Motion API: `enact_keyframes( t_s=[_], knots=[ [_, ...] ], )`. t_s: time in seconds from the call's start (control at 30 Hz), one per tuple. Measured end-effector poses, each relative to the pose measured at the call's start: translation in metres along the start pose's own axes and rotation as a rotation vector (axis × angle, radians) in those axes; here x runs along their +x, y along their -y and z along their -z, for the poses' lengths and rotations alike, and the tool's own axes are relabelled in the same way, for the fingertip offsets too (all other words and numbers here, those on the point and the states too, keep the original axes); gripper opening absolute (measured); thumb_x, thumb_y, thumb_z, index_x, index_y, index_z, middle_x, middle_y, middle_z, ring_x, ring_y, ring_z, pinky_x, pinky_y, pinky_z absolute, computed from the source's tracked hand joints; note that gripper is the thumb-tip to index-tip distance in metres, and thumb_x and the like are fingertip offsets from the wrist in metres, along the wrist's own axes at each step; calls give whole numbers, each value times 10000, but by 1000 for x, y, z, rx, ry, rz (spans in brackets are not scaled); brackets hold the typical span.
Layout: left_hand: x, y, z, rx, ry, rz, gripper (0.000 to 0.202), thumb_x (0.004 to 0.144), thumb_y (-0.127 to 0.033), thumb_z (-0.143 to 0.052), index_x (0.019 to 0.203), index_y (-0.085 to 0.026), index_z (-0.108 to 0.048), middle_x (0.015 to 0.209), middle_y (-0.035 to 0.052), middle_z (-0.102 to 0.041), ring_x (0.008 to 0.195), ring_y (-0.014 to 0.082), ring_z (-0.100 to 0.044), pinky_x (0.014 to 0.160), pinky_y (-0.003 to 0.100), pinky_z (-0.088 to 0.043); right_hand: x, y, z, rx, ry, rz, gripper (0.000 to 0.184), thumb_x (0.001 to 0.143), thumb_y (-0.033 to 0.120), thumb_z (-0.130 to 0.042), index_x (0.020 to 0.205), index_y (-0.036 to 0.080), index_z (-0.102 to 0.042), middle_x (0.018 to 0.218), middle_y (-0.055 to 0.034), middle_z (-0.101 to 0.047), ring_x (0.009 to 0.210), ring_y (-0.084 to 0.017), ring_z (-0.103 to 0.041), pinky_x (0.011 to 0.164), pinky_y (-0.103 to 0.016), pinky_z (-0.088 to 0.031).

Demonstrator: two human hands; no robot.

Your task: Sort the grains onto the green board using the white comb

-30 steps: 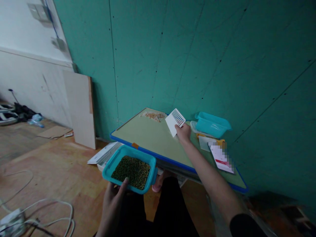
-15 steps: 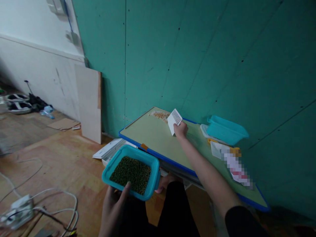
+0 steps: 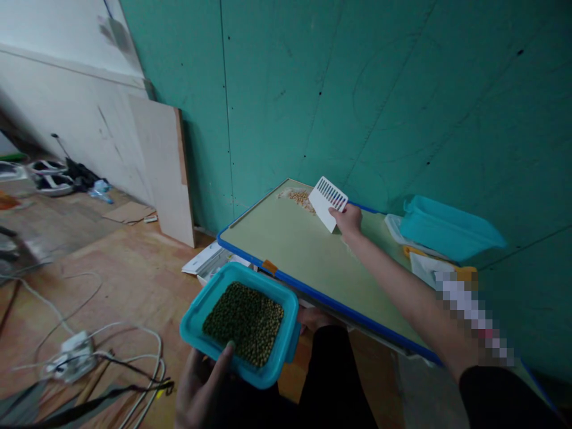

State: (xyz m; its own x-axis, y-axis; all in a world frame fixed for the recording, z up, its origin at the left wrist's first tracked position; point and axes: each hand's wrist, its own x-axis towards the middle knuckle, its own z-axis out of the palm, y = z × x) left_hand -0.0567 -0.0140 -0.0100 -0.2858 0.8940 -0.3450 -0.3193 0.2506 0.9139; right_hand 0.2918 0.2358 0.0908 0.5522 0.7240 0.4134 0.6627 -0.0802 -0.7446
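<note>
My left hand (image 3: pixel 203 381) grips the near rim of a turquoise plastic tub (image 3: pixel 190 319), thumb over the edge, fingers mostly hidden beneath. Dark green beans (image 3: pixel 230 310) fill most of its bottom, with paler tan beans (image 3: pixel 267 330) towards the right side. My right hand (image 3: pixel 349 220) is closed round the edge of a white slotted plastic plate (image 3: pixel 324 205), which it holds tilted over the table (image 3: pixel 268 226). Just left of the plate, a small heap of tan beans (image 3: pixel 300 198) lies at the table's far corner, on or beside something whitish that I cannot make out.
A second turquoise tub (image 3: pixel 451 226) stands tilted at the table's right, near a white lid (image 3: pixel 393 226) and a yellow-orange item (image 3: pixel 467 275). Behind is a green wall (image 3: pixel 277 89). A board (image 3: pixel 163 167) leans there. Cables and a power strip (image 3: pixel 74 357) lie on the floor.
The camera view has shifted. My right hand has turned the slotted plate flatter, close to the bean heap. My left hand still holds the tub.
</note>
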Motion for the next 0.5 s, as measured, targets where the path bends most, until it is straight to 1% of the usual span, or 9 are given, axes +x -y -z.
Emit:
enact_keyframes(
  t_s=[0.1,0.2,0.27,0.37,0.43,0.5],
  knots=[
    [6,3,1,13,9,28,581,487,-550,-937,918,-222,-727,723,47,-755,639,280,-714,544,335,-608,-1,-7,-2,13,-2,36,236,707,284,-743,849,99,-777,840,-129,-778,763,-247,-701,700,-317,-516],
    [4,-3,-3,23,-10,5,572,533,-547,-919,969,-227,-734,811,60,-784,804,329,-749,635,353,-637,-4,-11,-3,60,21,77,269,724,304,-737,903,109,-781,876,-132,-783,798,-256,-711,699,-319,-523],
    [3,-8,-7,29,-28,20,591,517,-528,-931,994,-237,-737,865,60,-798,891,356,-752,690,373,-647,-5,-12,-5,83,41,88,285,728,309,-736,929,112,-782,897,-137,-785,812,-263,-716,692,-322,-527],
    [3,-16,-13,28,-30,77,673,440,-500,-964,1020,-239,-741,855,62,-805,896,383,-753,679,391,-652,-3,-12,-7,99,62,94,287,731,304,-734,926,99,-780,887,-144,-781,793,-264,-716,690,-333,-532],
    [3,-18,-15,8,-36,114,711,445,-496,-967,1062,-228,-736,856,69,-808,901,394,-753,667,403,-653,0,-12,-10,113,70,96,291,737,304,-726,931,94,-778,871,-139,-777,795,-262,-713,696,-334,-532],
    [2,-19,-18,-17,-43,131,712,479,-487,-961,1098,-223,-728,882,74,-811,935,394,-750,687,409,-654,3,-12,-13,124,72,97,294,741,311,-719,935,99,-776,858,-128,-775,812,-261,-709,695,-331,-530]
  ],
)
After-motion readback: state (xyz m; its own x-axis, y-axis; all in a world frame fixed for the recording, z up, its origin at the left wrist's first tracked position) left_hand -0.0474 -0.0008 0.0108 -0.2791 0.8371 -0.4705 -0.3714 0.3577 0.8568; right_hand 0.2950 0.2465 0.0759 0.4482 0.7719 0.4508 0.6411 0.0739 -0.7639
